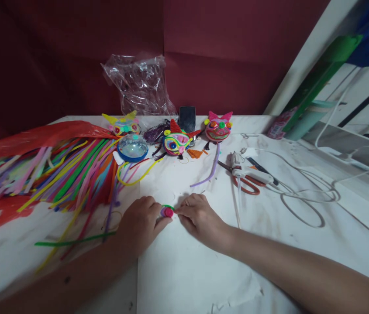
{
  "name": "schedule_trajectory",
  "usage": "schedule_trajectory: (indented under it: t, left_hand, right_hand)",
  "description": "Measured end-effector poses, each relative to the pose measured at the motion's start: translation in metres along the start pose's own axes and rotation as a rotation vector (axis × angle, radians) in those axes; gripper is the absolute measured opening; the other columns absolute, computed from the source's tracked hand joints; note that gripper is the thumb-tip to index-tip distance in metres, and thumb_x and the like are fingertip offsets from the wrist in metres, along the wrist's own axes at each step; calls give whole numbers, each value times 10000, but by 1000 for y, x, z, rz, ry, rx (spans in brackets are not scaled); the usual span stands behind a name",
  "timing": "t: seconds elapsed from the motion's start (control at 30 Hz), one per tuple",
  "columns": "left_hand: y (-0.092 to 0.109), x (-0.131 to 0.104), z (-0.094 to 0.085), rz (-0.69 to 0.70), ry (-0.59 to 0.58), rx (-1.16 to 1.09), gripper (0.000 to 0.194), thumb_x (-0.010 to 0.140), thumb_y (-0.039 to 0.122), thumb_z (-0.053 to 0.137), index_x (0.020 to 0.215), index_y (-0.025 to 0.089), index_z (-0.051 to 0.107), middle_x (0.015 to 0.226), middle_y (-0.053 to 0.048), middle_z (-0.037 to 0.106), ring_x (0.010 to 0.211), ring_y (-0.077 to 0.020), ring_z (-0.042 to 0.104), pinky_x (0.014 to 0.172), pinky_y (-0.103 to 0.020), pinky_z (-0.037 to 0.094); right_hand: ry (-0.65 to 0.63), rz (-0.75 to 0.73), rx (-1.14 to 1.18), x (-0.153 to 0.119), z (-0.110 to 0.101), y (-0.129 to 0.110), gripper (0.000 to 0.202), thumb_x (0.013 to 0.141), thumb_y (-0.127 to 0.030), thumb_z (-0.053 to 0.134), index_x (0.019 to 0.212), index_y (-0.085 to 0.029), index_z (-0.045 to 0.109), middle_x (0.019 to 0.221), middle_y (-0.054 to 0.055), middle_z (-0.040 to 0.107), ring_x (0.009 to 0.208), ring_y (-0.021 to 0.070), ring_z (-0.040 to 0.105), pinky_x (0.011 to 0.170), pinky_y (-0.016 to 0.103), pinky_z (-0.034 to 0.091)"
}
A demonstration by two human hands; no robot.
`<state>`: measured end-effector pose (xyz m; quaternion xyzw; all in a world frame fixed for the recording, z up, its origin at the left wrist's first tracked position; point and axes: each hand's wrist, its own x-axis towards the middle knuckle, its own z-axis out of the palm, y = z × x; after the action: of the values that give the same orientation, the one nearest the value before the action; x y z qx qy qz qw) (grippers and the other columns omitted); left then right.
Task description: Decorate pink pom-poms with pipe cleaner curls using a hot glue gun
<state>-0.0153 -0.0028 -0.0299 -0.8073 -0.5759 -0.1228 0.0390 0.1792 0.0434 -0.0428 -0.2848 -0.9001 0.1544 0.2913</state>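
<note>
Between thumb and fingers, my left hand [140,224] pinches a small coil [168,212] with a pinkish-red centre and a purple edge. A green pipe cleaner [73,240] curves over the top of the coil; its long tail sticks out to the left behind my left hand. My right hand [200,218] is closed at the coil's right side, fingertips pinched on the green strand. Both hands are just above a white paper sheet [184,270]. How the strand runs inside my left hand is hidden.
Many coloured pipe cleaners [69,174] spill from a red plastic bag [50,135] at left. Behind are decorated animal-face ornaments [176,144], a clear dome [132,147], a phone [187,118] and a clear bag [141,83]. A glue gun [246,170], orange-handled scissors [248,185] and a looping cable [315,174] lie right.
</note>
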Motion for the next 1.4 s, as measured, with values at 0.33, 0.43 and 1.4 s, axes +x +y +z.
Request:
schedule_trajectory:
  t: [0.33,0.43,1.4]
  left_hand:
    - [0,2,-3,79,-79,37,194,928,299,508,1025,207,649,826,-49,559,778,-217,565,717,-345,450]
    - [-1,4,-2,84,-104,35,197,933,290,499,1016,205,656,829,-50,553,790,-222,567,717,-348,443]
    - [-18,1,-1,-37,85,-76,333,798,10,360,935,145,632,845,-94,632,839,-236,624,777,-369,500]
  right_hand:
    - [-23,-14,-41,1,-2,0,159,864,-94,571,897,-174,705,778,57,645,805,196,549,775,356,395]
    - [-84,-6,-24,4,-6,3,156,858,-97,585,884,-188,710,795,52,658,837,196,574,782,349,404]
    - [-47,649,-613,-32,-125,146,204,763,-140,572,947,-114,657,1009,178,640,912,263,588,755,325,413]
